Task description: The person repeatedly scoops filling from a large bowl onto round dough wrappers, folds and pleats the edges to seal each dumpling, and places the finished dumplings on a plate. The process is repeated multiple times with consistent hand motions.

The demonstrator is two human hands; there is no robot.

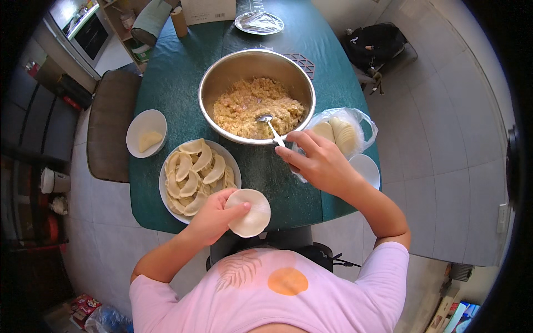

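Note:
In my left hand (215, 215) lies a round dumpling wrapper (250, 213), flat on the fingers with the thumb pressed on its top. My right hand (315, 158) pinches the handle end of a metal spoon (271, 125) at the near rim of a large steel bowl (208, 114). The spoon's head rests on the tan, minced filling (255, 102) inside. Left of the wrapper, a white plate (236, 162) carries several folded dumplings (191, 183), partly overlapping. Beside the right hand, a clear plastic bag (363, 130) holds stacked wrappers (343, 135).
A white bowl (133, 139) with one pale folded piece stands at the left table edge. Another white bowl (367, 168) sits partly behind my right forearm. Farther back are a wrapped plate (259, 23), a lattice trivet (302, 62) and a cardboard box (208, 11) on the green-covered table (172, 83).

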